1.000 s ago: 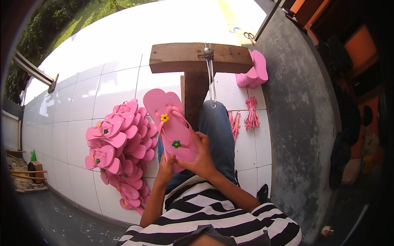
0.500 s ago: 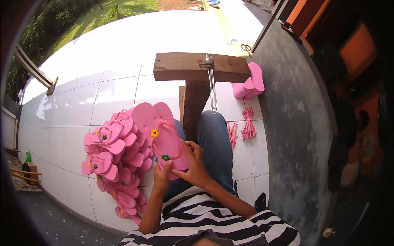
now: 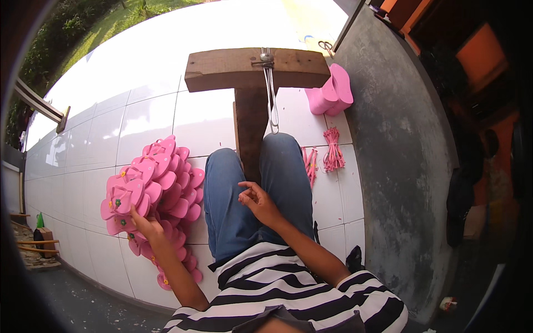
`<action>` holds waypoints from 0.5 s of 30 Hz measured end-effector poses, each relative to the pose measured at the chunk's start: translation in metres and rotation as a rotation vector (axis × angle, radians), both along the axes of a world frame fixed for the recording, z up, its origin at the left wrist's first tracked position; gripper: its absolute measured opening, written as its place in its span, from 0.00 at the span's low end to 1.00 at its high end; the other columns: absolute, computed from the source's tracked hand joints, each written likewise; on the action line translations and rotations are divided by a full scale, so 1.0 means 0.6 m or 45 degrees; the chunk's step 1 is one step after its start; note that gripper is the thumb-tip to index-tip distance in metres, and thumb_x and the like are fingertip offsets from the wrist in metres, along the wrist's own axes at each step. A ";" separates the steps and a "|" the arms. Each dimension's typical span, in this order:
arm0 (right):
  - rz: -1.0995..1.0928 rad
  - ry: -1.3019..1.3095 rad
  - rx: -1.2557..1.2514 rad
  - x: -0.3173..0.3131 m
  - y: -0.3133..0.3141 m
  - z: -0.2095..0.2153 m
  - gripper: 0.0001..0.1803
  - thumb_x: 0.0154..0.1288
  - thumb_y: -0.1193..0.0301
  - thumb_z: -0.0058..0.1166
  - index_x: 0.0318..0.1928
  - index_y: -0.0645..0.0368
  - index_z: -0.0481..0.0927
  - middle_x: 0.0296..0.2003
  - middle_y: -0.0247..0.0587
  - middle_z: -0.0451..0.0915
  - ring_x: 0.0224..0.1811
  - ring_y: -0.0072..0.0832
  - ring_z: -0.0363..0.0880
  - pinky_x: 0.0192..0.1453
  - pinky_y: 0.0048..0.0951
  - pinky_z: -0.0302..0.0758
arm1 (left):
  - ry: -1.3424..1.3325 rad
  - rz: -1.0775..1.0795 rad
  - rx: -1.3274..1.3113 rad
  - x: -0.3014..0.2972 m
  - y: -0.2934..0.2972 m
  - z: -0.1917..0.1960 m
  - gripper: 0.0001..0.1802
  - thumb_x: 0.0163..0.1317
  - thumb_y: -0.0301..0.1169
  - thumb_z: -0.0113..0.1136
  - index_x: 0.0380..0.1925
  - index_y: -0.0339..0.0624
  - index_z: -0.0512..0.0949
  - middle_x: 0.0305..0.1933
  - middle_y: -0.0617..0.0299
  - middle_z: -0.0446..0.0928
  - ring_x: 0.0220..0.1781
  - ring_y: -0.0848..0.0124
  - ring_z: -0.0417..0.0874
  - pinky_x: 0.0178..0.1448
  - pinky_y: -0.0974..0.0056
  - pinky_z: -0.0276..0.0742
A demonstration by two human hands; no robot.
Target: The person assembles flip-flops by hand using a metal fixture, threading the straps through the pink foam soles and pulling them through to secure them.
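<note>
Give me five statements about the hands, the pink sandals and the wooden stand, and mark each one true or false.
1. The left hand rests on the pile of pink sandals. True.
2. The right hand holds a pink sandal. False: it is empty, above the lap.
3. A metal hook hangs from the wooden stand. True.
4. The bundle of pink straps lies on the pile. False: it lies on the tiled floor, to the person's right.
5. A small stack of pink soles sits beside the stand's right end. True.
</note>
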State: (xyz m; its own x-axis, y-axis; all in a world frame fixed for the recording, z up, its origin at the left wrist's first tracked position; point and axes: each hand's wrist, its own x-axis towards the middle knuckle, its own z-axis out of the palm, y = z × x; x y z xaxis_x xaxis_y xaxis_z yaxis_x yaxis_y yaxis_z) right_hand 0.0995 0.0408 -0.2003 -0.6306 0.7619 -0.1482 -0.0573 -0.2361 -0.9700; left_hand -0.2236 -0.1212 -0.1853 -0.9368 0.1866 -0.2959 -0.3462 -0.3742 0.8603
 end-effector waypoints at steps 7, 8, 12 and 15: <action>0.006 -0.120 0.010 0.010 0.004 -0.003 0.16 0.73 0.69 0.52 0.57 0.61 0.74 0.37 0.34 0.81 0.42 0.21 0.81 0.52 0.25 0.75 | 0.145 0.292 -0.159 0.096 0.037 0.018 0.37 0.65 0.34 0.57 0.72 0.40 0.57 0.71 0.45 0.60 0.71 0.52 0.66 0.67 0.50 0.72; 0.011 -0.132 0.010 0.011 0.003 -0.003 0.15 0.73 0.69 0.52 0.56 0.61 0.75 0.37 0.34 0.81 0.43 0.21 0.81 0.52 0.24 0.75 | 0.183 0.273 -0.328 0.127 0.049 0.043 0.37 0.65 0.34 0.56 0.73 0.40 0.55 0.73 0.45 0.57 0.72 0.52 0.64 0.69 0.50 0.69; 0.034 -0.170 0.002 0.015 0.002 0.002 0.14 0.73 0.70 0.51 0.55 0.61 0.76 0.38 0.34 0.81 0.44 0.20 0.81 0.53 0.24 0.75 | 0.486 0.095 -0.613 0.230 0.078 0.128 0.37 0.65 0.35 0.53 0.73 0.40 0.55 0.77 0.47 0.53 0.76 0.54 0.60 0.73 0.49 0.60; 0.063 -0.141 -0.016 0.008 0.003 -0.002 0.13 0.74 0.69 0.51 0.54 0.61 0.77 0.38 0.34 0.81 0.43 0.20 0.80 0.52 0.24 0.75 | 0.950 -0.240 -0.366 0.274 0.108 0.214 0.32 0.65 0.33 0.51 0.69 0.39 0.60 0.77 0.47 0.56 0.75 0.55 0.61 0.73 0.49 0.59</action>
